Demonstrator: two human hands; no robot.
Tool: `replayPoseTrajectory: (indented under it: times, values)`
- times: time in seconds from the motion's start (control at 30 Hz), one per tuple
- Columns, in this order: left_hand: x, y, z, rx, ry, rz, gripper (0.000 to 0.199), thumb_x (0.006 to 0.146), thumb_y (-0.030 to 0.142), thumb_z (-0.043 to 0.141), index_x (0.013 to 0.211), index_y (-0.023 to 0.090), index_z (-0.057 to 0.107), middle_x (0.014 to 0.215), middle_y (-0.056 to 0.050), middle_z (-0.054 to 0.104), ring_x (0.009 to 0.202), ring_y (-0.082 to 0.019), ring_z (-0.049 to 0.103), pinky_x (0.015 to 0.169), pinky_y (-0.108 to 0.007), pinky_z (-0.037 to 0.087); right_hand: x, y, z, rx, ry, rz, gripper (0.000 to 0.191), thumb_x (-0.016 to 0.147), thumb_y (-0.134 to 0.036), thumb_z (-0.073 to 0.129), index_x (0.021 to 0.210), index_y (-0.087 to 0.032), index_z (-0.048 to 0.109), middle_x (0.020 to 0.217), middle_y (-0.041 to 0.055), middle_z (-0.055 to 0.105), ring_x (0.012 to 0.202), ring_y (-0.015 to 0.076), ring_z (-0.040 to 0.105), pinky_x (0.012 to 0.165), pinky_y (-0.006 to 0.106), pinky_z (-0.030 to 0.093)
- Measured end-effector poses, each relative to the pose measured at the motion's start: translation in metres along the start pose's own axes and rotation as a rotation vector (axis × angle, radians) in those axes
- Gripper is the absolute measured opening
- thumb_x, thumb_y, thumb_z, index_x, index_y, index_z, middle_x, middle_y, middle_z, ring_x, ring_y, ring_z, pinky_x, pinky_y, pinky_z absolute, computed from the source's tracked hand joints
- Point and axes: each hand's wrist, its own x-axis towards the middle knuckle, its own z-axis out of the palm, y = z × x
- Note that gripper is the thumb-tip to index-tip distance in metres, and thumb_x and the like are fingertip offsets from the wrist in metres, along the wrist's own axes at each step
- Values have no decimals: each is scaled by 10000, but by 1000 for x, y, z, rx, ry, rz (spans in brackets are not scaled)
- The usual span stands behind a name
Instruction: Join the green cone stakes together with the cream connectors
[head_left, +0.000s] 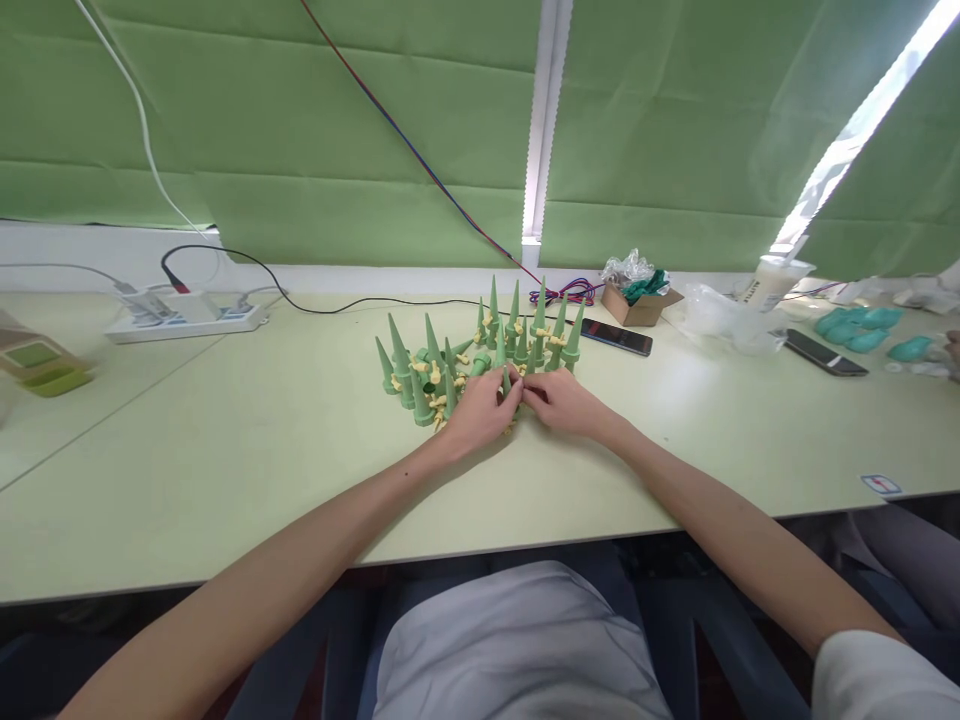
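Note:
At the middle of the table, my left hand (482,408) is closed around a green pointed cone (507,382), whose tip shows between the fingers. My right hand (564,402) meets it from the right, its thumb and fingertips pinched together against the same spot. What the right fingertips hold, if anything, is hidden. Behind both hands stand several upright green cones (540,312) with small yellow pieces (556,341) around them. To the left is another cluster of green cones (402,372), some lying tilted, with yellow pieces (435,374) among them.
A black phone (616,337) and a small cardboard box (639,306) lie behind on the right. Farther right are a plastic cup (772,284), another phone (825,353) and teal pieces (859,325) near another person's hand (953,350). A power strip (187,322) sits at left.

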Motion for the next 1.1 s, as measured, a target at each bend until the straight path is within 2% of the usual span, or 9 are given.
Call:
replayPoseTrajectory:
  times: [0.5, 0.93, 1.1]
  values:
    - [0, 2, -2, 16, -42, -9, 242, 995, 357, 438, 881, 195, 577, 663, -9, 579, 642, -174, 521, 622, -301, 376, 1, 1, 1, -19, -16, 40, 292, 901, -166, 472, 615, -199, 426, 554, -23, 471, 528, 112, 350, 583, 278, 276]
    - [0, -2, -2, 16, -95, -26, 255, 997, 376, 426, 912, 195, 583, 629, -4, 583, 581, -171, 513, 590, -306, 380, 0, 2, 1, -39, -73, 34, 299, 944, -183, 446, 647, -190, 479, 604, 10, 543, 555, 127, 403, 591, 283, 287]
    - [0, -3, -1, 26, -81, -5, 240, 993, 364, 436, 894, 197, 579, 606, 5, 562, 556, -164, 490, 586, -307, 370, 0, 1, 1, -48, -65, 30, 309, 938, -172, 442, 631, -199, 426, 582, -3, 508, 538, 122, 378, 579, 282, 279]
